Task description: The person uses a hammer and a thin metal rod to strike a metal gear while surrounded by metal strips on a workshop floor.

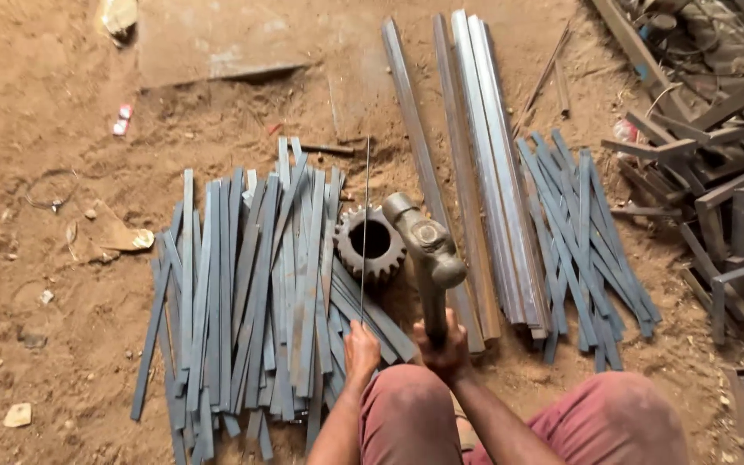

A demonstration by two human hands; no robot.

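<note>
My right hand [446, 350] grips the handle of a heavy steel hammer [424, 239], its head raised over the ground beside a rusty gear wheel [374, 243]. My left hand [361, 349] pinches the near end of a thin metal rod [365, 228] that stands up and crosses the gear wheel. The gear wheel sits on the dirt at the right edge of a spread of flat grey steel strips [251, 293]. My knees in reddish trousers [406, 418] are at the bottom of the view.
Long steel bars [484, 164] lie on the dirt right of the gear, then a second pile of flat strips [583, 241]. Welded angle-iron frames [716, 181] crowd the right edge. A flat slab [217, 43] and scraps lie at the top left.
</note>
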